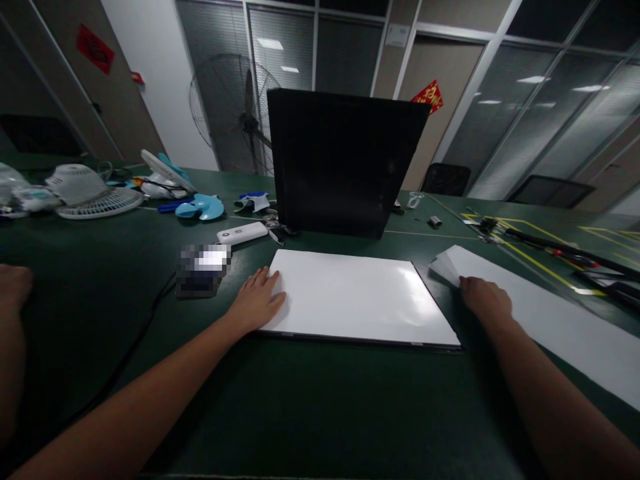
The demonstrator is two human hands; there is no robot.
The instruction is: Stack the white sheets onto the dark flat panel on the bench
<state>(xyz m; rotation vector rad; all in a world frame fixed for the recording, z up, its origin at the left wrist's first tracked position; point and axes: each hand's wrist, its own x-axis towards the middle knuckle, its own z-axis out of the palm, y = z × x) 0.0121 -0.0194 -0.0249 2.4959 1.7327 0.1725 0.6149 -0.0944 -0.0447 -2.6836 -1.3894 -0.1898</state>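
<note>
A glossy white panel [345, 293] with a thin dark edge lies flat on the dark green table. My left hand [257, 300] rests on the panel's left side, its fingers stretched out and spread. To the right of the panel, my right hand [485, 300] pinches the near-left corner of a long white sheet [550, 320]. That corner is bent up and looks layered; the rest of the sheet stretches right, out of the frame. Behind the panel stands a large black screen-like panel [345, 160], upright and leaning slightly.
Another person's hand [13, 287] is at the left edge. A blurred-out device [203, 270] with a cable and a white stick-like device [243, 233] lie left of the panel. White fan parts [95, 193] and blue blades [200, 208] sit farther back. Long black strips [570, 250] lie right.
</note>
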